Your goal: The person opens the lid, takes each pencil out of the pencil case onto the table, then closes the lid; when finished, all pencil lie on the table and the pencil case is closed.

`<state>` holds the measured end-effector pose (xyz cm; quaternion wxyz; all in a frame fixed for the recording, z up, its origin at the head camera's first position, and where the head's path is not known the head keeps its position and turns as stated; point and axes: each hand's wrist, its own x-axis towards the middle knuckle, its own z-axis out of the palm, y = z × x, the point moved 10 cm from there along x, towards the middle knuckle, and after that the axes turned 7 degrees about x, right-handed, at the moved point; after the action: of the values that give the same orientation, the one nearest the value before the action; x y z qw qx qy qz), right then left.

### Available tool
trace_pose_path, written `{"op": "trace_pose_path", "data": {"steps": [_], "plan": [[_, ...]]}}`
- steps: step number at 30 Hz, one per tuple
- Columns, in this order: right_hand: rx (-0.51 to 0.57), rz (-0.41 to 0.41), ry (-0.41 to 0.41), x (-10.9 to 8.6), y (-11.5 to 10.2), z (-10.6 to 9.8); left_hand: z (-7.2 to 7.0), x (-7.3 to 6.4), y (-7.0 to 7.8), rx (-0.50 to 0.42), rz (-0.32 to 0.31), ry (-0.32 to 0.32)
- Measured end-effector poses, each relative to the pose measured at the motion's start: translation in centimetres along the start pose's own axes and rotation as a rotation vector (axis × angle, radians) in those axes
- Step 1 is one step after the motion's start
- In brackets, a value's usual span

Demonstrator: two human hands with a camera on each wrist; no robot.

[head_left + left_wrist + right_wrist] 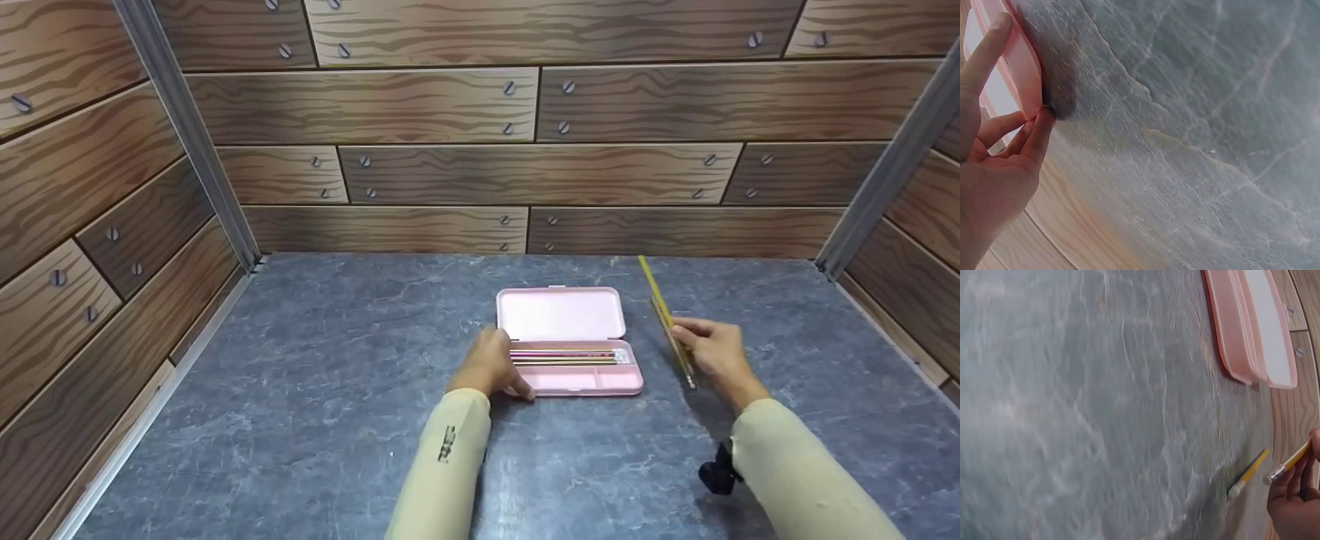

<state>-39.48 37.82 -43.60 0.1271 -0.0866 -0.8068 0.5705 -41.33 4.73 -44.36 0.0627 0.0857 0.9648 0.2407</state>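
Observation:
A pink pencil case (585, 391) lies unfolded on the table, its lid (561, 313) tipped back behind it. Several pencils (562, 353) lie side by side in its rear compartment, their white eraser ends to the right. My left hand (491, 360) grips the left end of the case, thumb at the front edge and fingers round the end. Right of the case, my right hand (716, 356) pinches a yellow pencil (1294, 460) between thumb and fingers, eraser end towards me. Below it, a second yellow pencil (1249, 472) lies on the table.
The grey marbled table (315, 420) runs back to walls (435, 172) printed with wood planks, with metal posts in both rear corners. A black device (720, 469) sits at my right wrist. The front compartment of the case has a small divider (597, 377).

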Motion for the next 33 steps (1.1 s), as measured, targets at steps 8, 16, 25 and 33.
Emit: {"op": "trace_pose_path", "data": {"steps": [8,16,25,33], "plan": [[-0.092,0.139,0.084,0.1,2.6,-2.6,0.0,0.2,-0.1,-0.002,0.004,0.008],[-0.238,0.173,0.136,-0.1,3.7,-3.7,0.2,0.5,-0.2,0.014,0.020,0.015],[-0.378,0.180,0.117,-0.1,3.4,-2.8,-0.3,0.0,-0.1,0.005,0.015,0.014],[-0.457,0.174,0.131,0.0,3.7,-2.0,-0.1,0.2,-0.2,0.008,0.010,0.018]]}}
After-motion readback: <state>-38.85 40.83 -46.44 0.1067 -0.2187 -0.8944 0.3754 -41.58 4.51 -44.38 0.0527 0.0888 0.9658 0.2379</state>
